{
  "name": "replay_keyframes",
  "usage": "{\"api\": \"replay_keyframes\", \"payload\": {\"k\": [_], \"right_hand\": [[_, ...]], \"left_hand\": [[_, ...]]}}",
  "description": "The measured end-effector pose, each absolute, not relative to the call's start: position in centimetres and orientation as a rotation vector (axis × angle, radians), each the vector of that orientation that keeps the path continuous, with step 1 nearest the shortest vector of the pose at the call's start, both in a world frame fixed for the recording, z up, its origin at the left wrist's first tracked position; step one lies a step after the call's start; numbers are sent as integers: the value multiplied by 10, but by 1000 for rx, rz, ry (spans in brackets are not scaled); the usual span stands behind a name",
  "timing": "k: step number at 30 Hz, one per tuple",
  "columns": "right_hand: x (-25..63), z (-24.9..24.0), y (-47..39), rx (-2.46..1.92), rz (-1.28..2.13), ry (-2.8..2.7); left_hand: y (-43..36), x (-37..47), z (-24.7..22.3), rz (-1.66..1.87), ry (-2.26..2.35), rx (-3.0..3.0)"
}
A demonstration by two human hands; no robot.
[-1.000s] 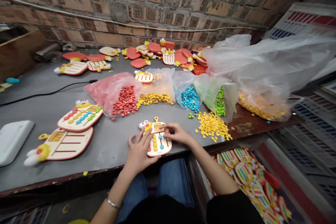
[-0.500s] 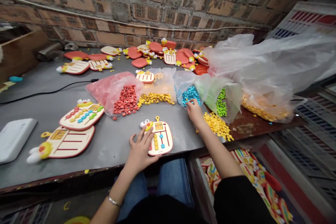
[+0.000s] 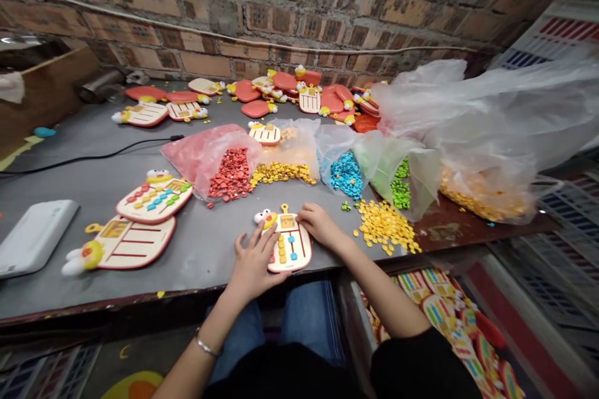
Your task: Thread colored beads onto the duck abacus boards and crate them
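In front of me lies a cream, red-rimmed toy board (image 3: pixel 302 257) with a bug-eyed duck head and slotted lines. Yellow and blue beads sit on its lines, and some red ones show by my fingers. My left hand (image 3: pixel 255 262) holds the board by its left side, fingers spread over it and thumb along the lower edge. At the board's upper right, my right hand (image 3: pixel 321 224) has its fingertips pinched together over a slot; whatever they hold is hidden. Behind are bags of red beads (image 3: pixel 231 174), blue beads (image 3: pixel 346 174) and green beads (image 3: pixel 400 184).
Loose yellow beads (image 3: pixel 388 224) lie right of my right hand, a few green ones beside them. To the left are a filled board (image 3: pixel 154 199) on an unfilled one (image 3: pixel 140 243) and a white box (image 3: pixel 37 237). More boards (image 3: pixel 285 82) pile by the wall. A crate of boards (image 3: pixel 435 299) stands below right.
My right hand has moved from the blue beads back left and down to the toy board's upper right. My left hand stays on the board. The view has shifted slightly.
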State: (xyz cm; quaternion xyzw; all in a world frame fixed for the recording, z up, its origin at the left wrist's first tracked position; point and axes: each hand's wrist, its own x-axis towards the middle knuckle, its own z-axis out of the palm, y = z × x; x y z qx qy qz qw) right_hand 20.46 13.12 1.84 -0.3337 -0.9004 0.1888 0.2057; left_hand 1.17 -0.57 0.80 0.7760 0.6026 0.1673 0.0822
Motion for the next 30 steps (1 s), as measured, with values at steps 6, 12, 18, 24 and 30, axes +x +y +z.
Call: {"api": "replay_keyframes", "payload": {"k": [6,12,18,24,30], "right_hand": [[211,23,121,-900,599,-2535],[204,21,109,-746,882,-2441],[223,39,117,-532,1275,-2454],[277,29,184,-1286,467,-2119],[277,16,227,-1670,86,-2310]], "left_hand": [[-6,13,7,538,1809,2307],[-6,12,6,547,1802,2304],[-6,12,8,550,1794,2303],[-6,12,9,544,1807,2299],[-6,12,10,527,1811,2309]]}}
